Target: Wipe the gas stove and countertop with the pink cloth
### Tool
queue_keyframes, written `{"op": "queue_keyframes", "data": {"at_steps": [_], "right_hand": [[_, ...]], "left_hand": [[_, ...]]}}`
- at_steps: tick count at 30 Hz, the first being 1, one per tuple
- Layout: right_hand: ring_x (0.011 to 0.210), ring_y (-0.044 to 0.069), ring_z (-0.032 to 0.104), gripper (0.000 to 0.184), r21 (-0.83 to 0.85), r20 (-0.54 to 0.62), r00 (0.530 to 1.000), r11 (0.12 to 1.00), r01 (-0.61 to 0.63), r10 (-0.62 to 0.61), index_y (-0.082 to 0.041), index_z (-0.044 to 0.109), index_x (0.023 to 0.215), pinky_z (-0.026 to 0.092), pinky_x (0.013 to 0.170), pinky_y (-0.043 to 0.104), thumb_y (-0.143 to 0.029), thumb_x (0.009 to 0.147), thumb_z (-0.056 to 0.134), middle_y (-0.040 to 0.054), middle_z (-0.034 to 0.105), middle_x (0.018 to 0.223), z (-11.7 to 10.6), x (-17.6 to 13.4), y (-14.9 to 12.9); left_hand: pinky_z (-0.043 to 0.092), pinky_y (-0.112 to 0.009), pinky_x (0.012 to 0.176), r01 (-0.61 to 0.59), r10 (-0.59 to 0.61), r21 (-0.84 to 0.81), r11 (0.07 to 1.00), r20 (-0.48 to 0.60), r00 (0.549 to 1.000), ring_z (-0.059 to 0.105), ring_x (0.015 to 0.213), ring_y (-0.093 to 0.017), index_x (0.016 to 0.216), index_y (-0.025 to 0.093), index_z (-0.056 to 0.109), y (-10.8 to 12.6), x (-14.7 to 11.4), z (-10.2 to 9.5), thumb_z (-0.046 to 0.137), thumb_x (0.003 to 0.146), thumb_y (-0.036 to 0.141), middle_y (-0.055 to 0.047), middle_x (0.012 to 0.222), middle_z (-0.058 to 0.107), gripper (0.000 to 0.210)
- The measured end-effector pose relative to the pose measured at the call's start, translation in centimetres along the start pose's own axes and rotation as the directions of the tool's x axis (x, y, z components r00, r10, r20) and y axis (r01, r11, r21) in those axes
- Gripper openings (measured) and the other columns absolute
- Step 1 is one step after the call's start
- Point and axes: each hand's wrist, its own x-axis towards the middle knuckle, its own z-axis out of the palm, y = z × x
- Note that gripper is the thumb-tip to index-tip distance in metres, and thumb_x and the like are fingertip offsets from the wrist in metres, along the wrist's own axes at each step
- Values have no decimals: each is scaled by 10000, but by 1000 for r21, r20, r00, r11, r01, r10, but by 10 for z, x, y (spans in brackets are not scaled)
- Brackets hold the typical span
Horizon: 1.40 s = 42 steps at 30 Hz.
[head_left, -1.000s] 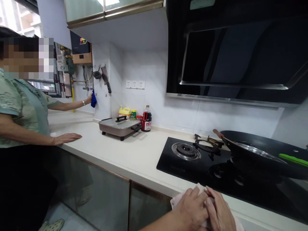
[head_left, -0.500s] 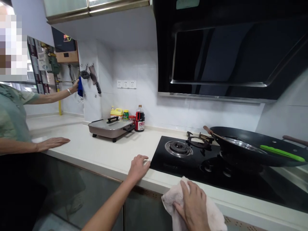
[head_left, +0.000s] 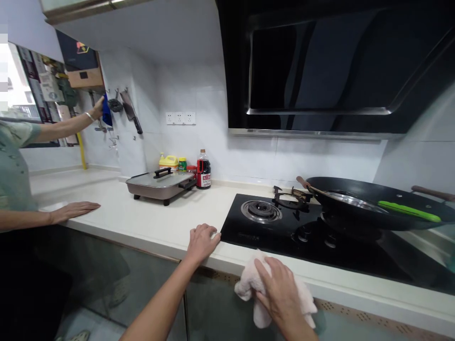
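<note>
Right hand (head_left: 280, 289): palm down, fingers bent over a white cloth (head_left: 249, 279), bunching it between thumb and fingers.
White cloth: at the front edge of the desk (head_left: 170, 225), just in front of the black cooktop (head_left: 232, 229); its lower folds hang before the cabinet front (head_left: 209, 312).
Left hand (head_left: 202, 241): holding nothing, fingers loosely curved and thumb apart, resting on the desk beside the cooktop's near left corner.
Cooktop: set into the desk, with a bare burner (head_left: 261, 211) at left and a dark pan support (head_left: 290, 201) behind, near the wall.
Wok (head_left: 355, 213): on the right part of the cooktop, with a shiny metal piece (head_left: 350, 201) and a bright green handle (head_left: 408, 210) inside it.
Electric pan (head_left: 156, 192): lidded, further left on the desk, well apart from both hands.
By the wall: a dark sauce bottle (head_left: 204, 173), a yellow jug (head_left: 168, 162) and a green jar (head_left: 182, 164), behind the pan.
On hooks: a cleaver (head_left: 131, 112) and a dark scrubber (head_left: 114, 105).
Co-worker, at left: one hand (head_left: 74, 211) flat on the desk, the other (head_left: 99, 106) raised to a blue cloth (head_left: 107, 112) by the hooks.
</note>
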Motion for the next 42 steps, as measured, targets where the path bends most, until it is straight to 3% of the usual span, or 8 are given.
{"op": "queue_keyframes", "data": {"at_steps": [8,13,16,20,29,32,36,42], "right_hand": [[1088,350,665,530,-95,-45,994,990,-102,99,-230,649,1294,563,918,532,-549,874,704,158,682,1252,-66,-90,145],[1031,393,678,646,-249,-55,972,940,-235,229,-161,629,1281,535,903,540,-585,794,618,188,704,1179,-73,-150,229],[992,424,655,690,-365,-67,946,874,-319,317,-120,641,1258,523,851,559,-621,789,574,216,692,1124,-71,-146,215],[1033,421,622,625,-395,-71,932,848,-354,356,-139,643,1246,497,871,560,-590,821,559,215,664,1142,-58,-107,152],[1124,387,542,535,-101,-197,967,978,-185,162,-227,576,1327,431,957,564,-308,810,688,182,613,1254,25,1,-24],[1170,367,530,586,17,-229,962,988,-153,152,-237,536,1392,400,1019,560,-299,832,700,171,599,1321,34,19,-57],[1245,333,529,585,27,-192,981,1000,-11,16,-272,506,1457,383,1064,512,-279,888,645,131,591,1396,27,9,-42],[1221,325,578,484,-30,-203,979,999,31,-37,-297,561,1410,430,1007,466,-310,926,566,114,638,1329,7,-56,62]], "left_hand": [[361,-440,1017,-10,10,-9,1000,-5,1000,616,1151,-277,1024,227,776,2,-2,2,564,956,356,-88,1142,746,257],[364,-439,984,-24,24,45,999,-10,1000,613,1116,-285,1022,213,780,7,-3,4,564,958,355,-97,1122,736,267],[361,-438,968,-23,24,63,998,-10,1000,606,1104,-291,1016,208,783,11,-3,4,555,958,350,-101,1113,734,274],[358,-436,965,-10,10,65,998,-13,1000,599,1108,-292,1003,210,785,13,-3,5,555,950,340,-103,1118,732,269],[365,-434,958,-9,10,74,997,-18,1000,606,1084,-284,948,224,785,12,-4,4,557,951,358,-94,1101,740,265],[365,-434,965,-8,10,77,997,-26,1000,608,1097,-278,951,226,783,10,-5,5,557,954,357,-86,1101,740,261],[368,-431,968,-10,12,75,997,-21,1000,610,1101,-269,944,234,781,6,-5,5,563,957,358,-77,1095,744,252],[359,-430,971,-15,15,57,998,0,1000,606,1101,-265,951,233,777,6,-4,2,550,970,371,-76,1118,755,266]]}}
